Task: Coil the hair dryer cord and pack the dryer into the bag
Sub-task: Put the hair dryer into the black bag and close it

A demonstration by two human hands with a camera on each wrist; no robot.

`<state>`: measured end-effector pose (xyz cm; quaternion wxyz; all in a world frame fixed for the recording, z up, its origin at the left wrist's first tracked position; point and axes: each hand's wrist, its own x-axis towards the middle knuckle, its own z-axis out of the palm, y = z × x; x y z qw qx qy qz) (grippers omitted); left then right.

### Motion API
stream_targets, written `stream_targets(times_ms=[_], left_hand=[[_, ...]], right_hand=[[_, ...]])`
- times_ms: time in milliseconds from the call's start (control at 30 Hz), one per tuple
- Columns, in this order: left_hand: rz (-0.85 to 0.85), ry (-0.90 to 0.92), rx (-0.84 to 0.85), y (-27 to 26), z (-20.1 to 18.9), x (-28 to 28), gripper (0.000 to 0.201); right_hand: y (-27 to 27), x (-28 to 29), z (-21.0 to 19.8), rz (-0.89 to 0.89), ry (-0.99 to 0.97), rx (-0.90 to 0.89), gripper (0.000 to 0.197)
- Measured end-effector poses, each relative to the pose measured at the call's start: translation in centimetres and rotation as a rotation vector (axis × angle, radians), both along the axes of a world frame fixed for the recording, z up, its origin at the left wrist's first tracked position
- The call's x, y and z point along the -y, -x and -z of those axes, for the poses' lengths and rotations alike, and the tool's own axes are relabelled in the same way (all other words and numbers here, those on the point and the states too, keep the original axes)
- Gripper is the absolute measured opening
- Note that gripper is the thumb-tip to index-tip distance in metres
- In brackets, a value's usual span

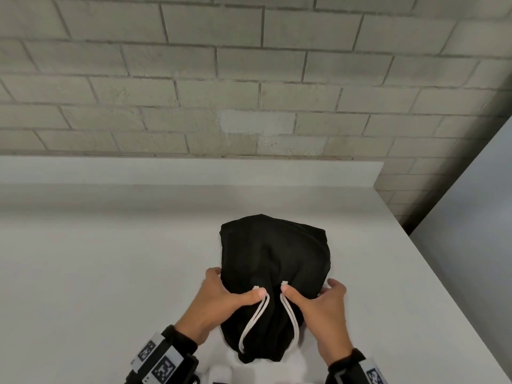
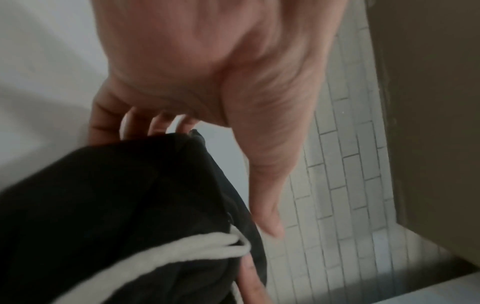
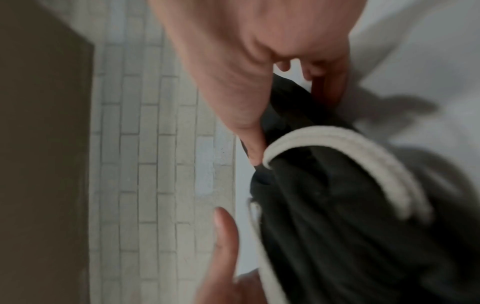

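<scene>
A black drawstring bag (image 1: 277,259) lies bulging on the white table (image 1: 110,273), its gathered neck toward me. My left hand (image 1: 221,292) grips its left side, with the thumb on top beside one white cord (image 1: 253,320). On the other side my right hand (image 1: 321,303) grips it the same way, thumb next to the other white cord (image 1: 291,317). In the left wrist view, the fingers of my left hand (image 2: 207,82) curl over the black cloth (image 2: 116,205). In the right wrist view, my right hand (image 3: 259,51) pinches the cloth (image 3: 337,226) by the cord (image 3: 350,148). No hair dryer or its cord shows.
A grey brick wall (image 1: 249,79) rises behind the table's raised back ledge (image 1: 194,173). The table's right edge (image 1: 443,273) runs diagonally, with a grey panel (image 1: 476,245) beyond it. Bare tabletop lies left of the bag.
</scene>
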<state>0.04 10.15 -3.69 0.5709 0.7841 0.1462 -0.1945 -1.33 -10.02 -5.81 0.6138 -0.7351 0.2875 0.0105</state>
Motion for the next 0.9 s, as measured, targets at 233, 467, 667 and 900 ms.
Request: stream_targets(times_ms=[233,467,667,900], left_hand=[[0.184,0.059,-0.018,-0.4,0.4,1.2,0.093],[0.107,0.103,0.031,-2.8,0.4,-0.5,0.084],[0.043,0.074,0.131,-6.2,-0.9,-3.7,0.073],[-0.008,0.061,0.215,-10.2,-1.9,-7.9,0.068]], right_hand=[[-1.8,-1.2,0.6,-0.198,-0.462,-0.002,0.048],[-4.6,-3.7,2.4,-0.276,-0.405,0.120,0.069],[-8.4,-7.5,1.4,-0.283,-0.422,0.176,0.056],[-14.0,-12.1,0.4,-0.359,-0.384,0.236,0.062]])
